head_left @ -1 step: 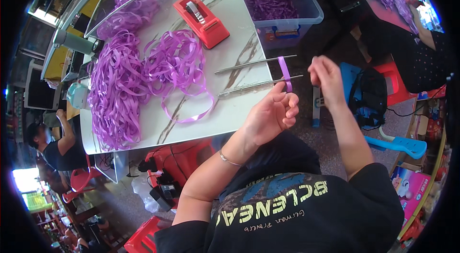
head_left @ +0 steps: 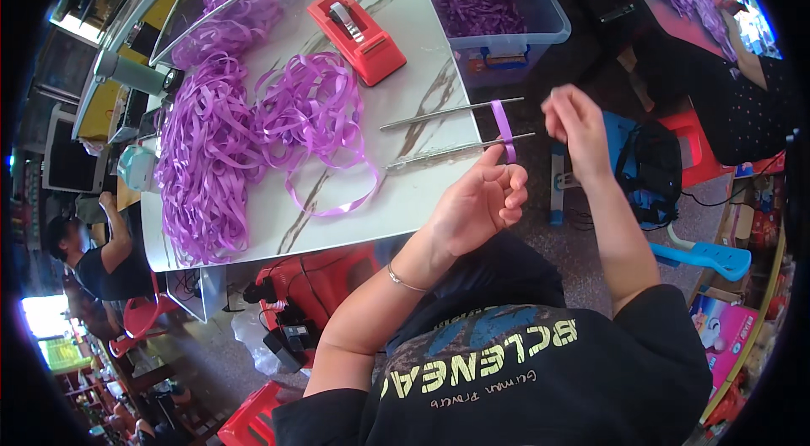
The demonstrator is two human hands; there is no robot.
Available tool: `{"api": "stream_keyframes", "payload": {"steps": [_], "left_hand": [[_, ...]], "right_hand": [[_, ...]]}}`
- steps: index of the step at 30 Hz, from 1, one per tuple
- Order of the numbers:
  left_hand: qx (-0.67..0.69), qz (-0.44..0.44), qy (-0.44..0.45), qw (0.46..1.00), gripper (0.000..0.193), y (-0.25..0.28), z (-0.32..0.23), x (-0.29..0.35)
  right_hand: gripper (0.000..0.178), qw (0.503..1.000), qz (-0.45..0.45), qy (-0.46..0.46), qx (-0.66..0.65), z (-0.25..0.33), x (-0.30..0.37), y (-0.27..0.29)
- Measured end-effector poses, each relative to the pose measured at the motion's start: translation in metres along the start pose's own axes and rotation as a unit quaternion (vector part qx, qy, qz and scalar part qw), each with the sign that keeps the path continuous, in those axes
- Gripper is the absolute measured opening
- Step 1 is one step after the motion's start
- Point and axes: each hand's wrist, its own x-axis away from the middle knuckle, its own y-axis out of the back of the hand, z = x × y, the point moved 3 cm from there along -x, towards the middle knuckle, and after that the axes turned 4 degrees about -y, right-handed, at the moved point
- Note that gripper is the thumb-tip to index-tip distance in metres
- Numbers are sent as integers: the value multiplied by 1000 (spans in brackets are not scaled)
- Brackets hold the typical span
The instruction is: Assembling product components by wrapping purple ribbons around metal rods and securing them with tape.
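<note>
Just off the table (head_left: 405,205), we find a purple ribbon (head_left: 502,119) spanning two metal rods (head_left: 447,113); we cannot tell whether the left hand (head_left: 477,205), at its lower end, or curled right hand (head_left: 578,129), nearby, grips anything.

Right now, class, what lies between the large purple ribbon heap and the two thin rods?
The head view shows a smaller ribbon tangle beside the large heap, then marbled tabletop before the rods.

Tabletop (head_left: 413,210) brightly lit, floor (head_left: 585,269) dimmer, washed-out glare near both sides — fisheye bending, black corners
</note>
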Motion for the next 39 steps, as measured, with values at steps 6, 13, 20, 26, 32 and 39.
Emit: {"api": "stream_keyframes", "payload": {"steps": [6, 13, 20, 26, 32, 39], "left_hand": [[-4, 15, 0, 1000, 19, 4, -2, 3], [-6, 23, 2, 1000, 23, 7, -1, 2], [-18, 15, -1, 1000, 23, 6, -2, 2], [-19, 18, 4, 1000, 23, 9, -1, 2], [-21, 24, -9, 999, 22, 6, -1, 3], [-15, 32, -5, 999, 28, 8, -1, 1]], "right_hand": [[21, 959, 122, 204, 155, 79, -84, -88], [23, 949, 254, 54, 176, 75, -156, -159], [19, 932, 285, -138, 175, 66, -165, -169], [26, 946, 259, -155, 120, 72, -163, -169], [23, 942, 308, -118, 70, 72, -137, -152], [22, 958, 262, -73, 91, 48, -102, -146]]}}
